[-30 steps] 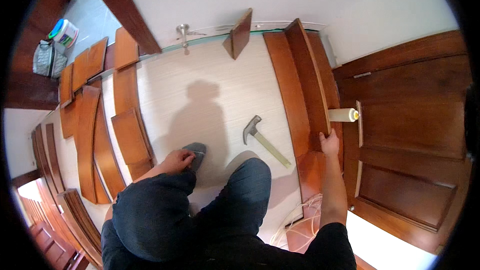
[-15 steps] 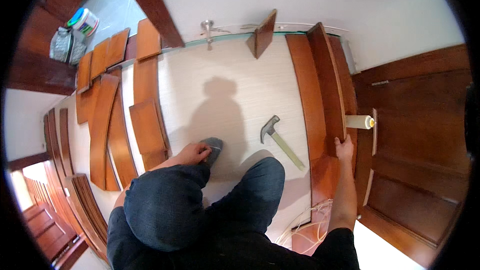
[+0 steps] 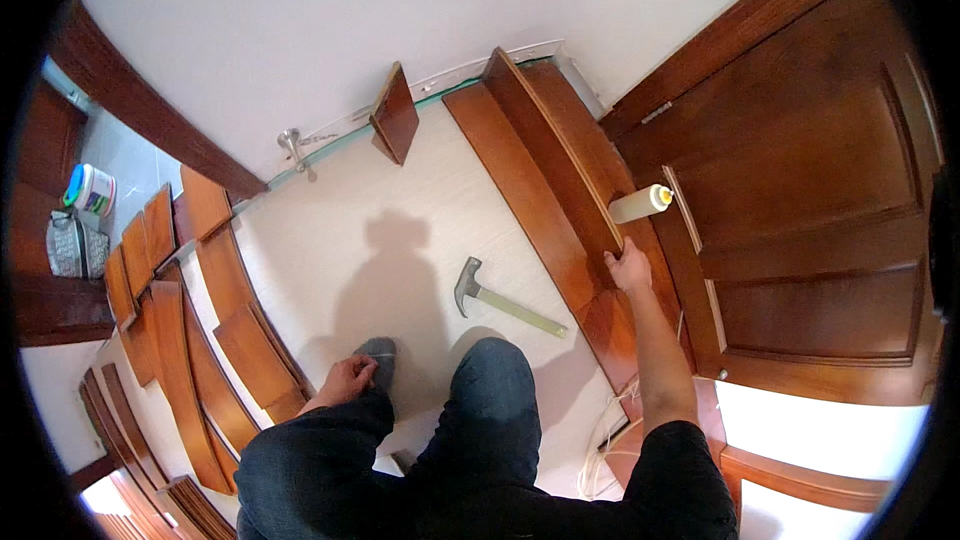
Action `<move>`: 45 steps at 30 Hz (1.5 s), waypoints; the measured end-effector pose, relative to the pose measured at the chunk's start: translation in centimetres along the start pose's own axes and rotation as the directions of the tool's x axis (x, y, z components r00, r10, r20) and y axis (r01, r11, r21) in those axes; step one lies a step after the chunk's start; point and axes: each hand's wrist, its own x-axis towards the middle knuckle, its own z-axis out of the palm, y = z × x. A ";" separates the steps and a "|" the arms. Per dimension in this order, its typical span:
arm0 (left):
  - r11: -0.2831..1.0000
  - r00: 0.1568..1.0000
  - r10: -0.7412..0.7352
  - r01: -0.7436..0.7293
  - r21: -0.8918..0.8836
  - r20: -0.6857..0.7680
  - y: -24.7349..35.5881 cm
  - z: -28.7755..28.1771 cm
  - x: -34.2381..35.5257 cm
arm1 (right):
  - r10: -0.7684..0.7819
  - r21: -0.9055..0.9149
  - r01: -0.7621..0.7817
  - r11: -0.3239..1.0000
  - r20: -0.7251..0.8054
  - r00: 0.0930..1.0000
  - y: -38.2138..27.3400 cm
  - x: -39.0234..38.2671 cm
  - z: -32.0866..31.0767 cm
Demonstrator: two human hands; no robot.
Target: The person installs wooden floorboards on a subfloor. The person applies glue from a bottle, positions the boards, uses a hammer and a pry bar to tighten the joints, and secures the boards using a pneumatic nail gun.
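A long reddish-brown floor plank (image 3: 552, 145) stands on its edge over the laid planks at the right. My right hand (image 3: 630, 268) pinches its near end between thumb and fingers. Just beyond that hand, a squeeze bottle (image 3: 640, 203) with a yellow tip lies on the wood. My left hand (image 3: 350, 378) hangs low by my grey-socked foot (image 3: 380, 352), its fingers curled; whatever they hold, if anything, is hidden. Between my knee and the laid planks (image 3: 505, 195) lies a claw hammer (image 3: 515, 308) with a pale green handle, touched by neither hand.
Loose planks (image 3: 235, 280) lie in overlapping rows at the left. A short board (image 3: 396, 115) leans by the far wall near a metal doorstop (image 3: 291, 148). Brown panelled door (image 3: 800, 240) stands at right; pale cord (image 3: 600, 450) coils near my right elbow. A tub (image 3: 92, 190) sits far left.
My view has swung to the right, so the floor and planks appear turned and shifted left. My right hand still grips the plank's near end; my left hand stays by my foot.
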 end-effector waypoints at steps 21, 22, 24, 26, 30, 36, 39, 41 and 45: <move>0.993 0.999 0.035 -0.037 -0.109 -0.025 -6.8 1.0 2.2 | -0.012 0.010 0.012 1.000 0.002 1.000 0.3 -0.1 -0.6; 0.995 0.999 0.028 -0.031 -0.098 -0.028 -6.7 0.9 2.1 | -0.003 0.018 0.003 1.000 0.008 1.000 0.2 -0.2 -0.6; 0.996 0.999 0.029 -0.031 -0.080 -0.037 -5.7 0.7 1.5 | 0.012 0.028 -0.012 1.000 0.018 1.000 0.0 -0.4 -0.6; 0.999 0.999 0.001 -0.003 -0.052 -0.032 -3.4 0.9 1.2 | 0.012 0.021 -0.012 1.000 -0.002 1.000 1.1 -0.1 -0.1; 0.980 0.984 0.141 -0.124 0.155 -0.107 -6.0 1.0 1.9 | 0.018 0.019 -0.018 1.000 -0.009 1.000 0.2 0.0 -0.1; 0.972 0.970 0.134 -0.090 0.217 -0.201 -10.3 3.7 3.2 | -0.010 0.044 0.012 0.999 -0.041 0.999 0.3 0.0 0.6; 0.996 0.997 0.074 -0.075 -0.045 -0.025 -3.1 0.9 0.8 | 0.011 0.012 -0.011 1.000 -0.025 1.000 0.9 0.5 1.1; 0.999 0.999 0.039 -0.040 -0.036 -0.023 -1.7 0.4 0.3 | -0.014 0.015 0.015 1.000 -0.027 1.000 0.8 0.6 0.9; 0.995 1.000 -0.018 0.016 -0.099 -0.023 -1.0 0.3 -0.4 | -0.006 0.021 0.006 1.000 0.007 1.000 -0.1 0.4 0.3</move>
